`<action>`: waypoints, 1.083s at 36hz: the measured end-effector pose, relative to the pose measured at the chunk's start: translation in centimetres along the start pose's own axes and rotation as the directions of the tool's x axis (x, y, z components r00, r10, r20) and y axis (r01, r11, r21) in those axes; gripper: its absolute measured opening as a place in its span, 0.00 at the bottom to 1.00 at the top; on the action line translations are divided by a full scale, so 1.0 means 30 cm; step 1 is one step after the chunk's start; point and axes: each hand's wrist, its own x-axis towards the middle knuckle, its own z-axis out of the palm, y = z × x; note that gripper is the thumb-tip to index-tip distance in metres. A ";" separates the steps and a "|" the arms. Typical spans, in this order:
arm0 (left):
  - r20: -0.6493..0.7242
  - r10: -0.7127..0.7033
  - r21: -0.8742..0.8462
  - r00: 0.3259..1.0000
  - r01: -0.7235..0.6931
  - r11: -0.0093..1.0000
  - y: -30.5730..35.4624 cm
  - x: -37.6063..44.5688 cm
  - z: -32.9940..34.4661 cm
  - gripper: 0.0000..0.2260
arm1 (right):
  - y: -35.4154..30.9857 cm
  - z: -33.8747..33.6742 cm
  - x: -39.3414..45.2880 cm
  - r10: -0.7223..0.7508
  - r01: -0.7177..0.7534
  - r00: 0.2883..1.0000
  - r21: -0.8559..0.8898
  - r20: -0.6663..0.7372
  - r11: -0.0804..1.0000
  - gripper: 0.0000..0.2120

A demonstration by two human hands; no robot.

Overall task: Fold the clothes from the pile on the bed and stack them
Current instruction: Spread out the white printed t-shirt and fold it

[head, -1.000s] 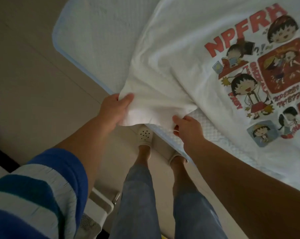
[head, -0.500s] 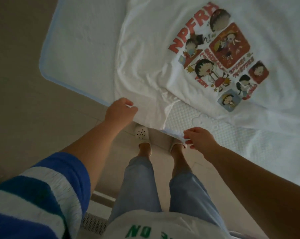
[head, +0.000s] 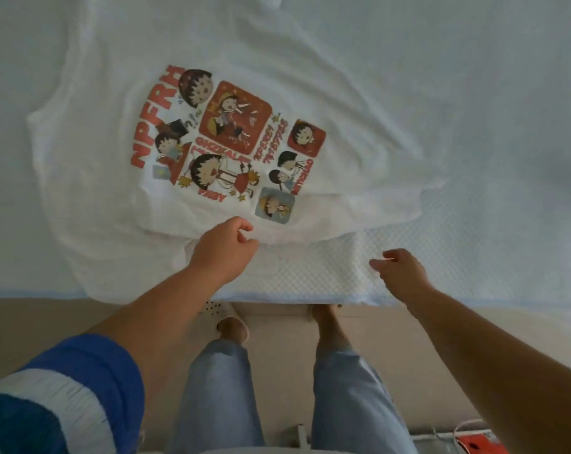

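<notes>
Spread flat across the bed (head: 474,93), print side up: a white T-shirt (head: 90,178) with a red-and-orange cartoon graphic (head: 228,142) and the letters "NPFRH" along one side of it. Rumpled at the near edge, with one part hanging slightly over the bed's blue-trimmed border. Hovering at that near edge, just below the graphic: the left hand (head: 223,249), fingers (head: 245,235) loosely curled with thumb and forefinger close together; cannot tell whether any cloth is pinched between them. Over the bare quilted bed cover to the right of the shirt, apart from it: the right hand (head: 400,271), fingers loosely bent, holding nothing. Lower in view: a blue-and-white striped sleeve (head: 64,394) on the left arm, light jeans (head: 218,394), pale perforated shoes (head: 217,309) on a beige floor (head: 48,322) against the bed's side.
</notes>
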 end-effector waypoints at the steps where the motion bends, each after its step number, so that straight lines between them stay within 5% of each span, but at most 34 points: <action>1: -0.013 -0.002 0.017 1.000 0.002 1.000 0.048 0.023 0.029 0.13 | 0.009 -0.036 0.047 0.012 -0.011 1.000 0.050 -0.026 0.999 0.24; 8: -0.048 0.062 0.093 0.997 -0.058 0.994 0.421 0.201 0.180 0.13 | 0.001 -0.290 0.317 0.056 -0.052 0.998 0.464 0.004 0.885 0.35; 12: -0.056 0.126 0.148 0.990 -0.117 0.982 0.610 0.350 0.208 0.16 | -0.062 -0.373 0.438 0.030 -0.045 0.999 0.550 0.037 0.834 0.35; 18: -0.036 0.167 0.306 0.985 -0.148 0.941 0.748 0.566 0.204 0.24 | -0.136 -0.373 0.568 -0.039 0.023 0.999 0.513 0.021 0.858 0.22; 25: 0.021 0.254 0.391 0.967 -0.242 0.888 0.723 0.645 0.184 0.23 | -0.142 -0.367 0.613 -0.014 0.027 0.999 0.535 -0.029 0.845 0.04; 29: 0.007 0.310 0.371 0.951 -0.290 0.882 0.724 0.686 0.110 0.19 | -0.167 -0.377 0.625 -0.038 0.072 0.996 0.447 -0.086 0.891 0.06; 36: -0.277 0.497 0.587 0.822 -0.264 0.765 0.741 0.864 -0.149 0.18 | -0.376 -0.475 0.739 -0.077 0.177 0.936 0.268 -0.345 0.947 0.29; 39: -0.216 0.453 0.629 0.865 -0.231 0.742 0.728 0.953 -0.250 0.23 | -0.454 -0.499 0.794 -0.042 0.150 0.941 0.303 -0.335 0.941 0.29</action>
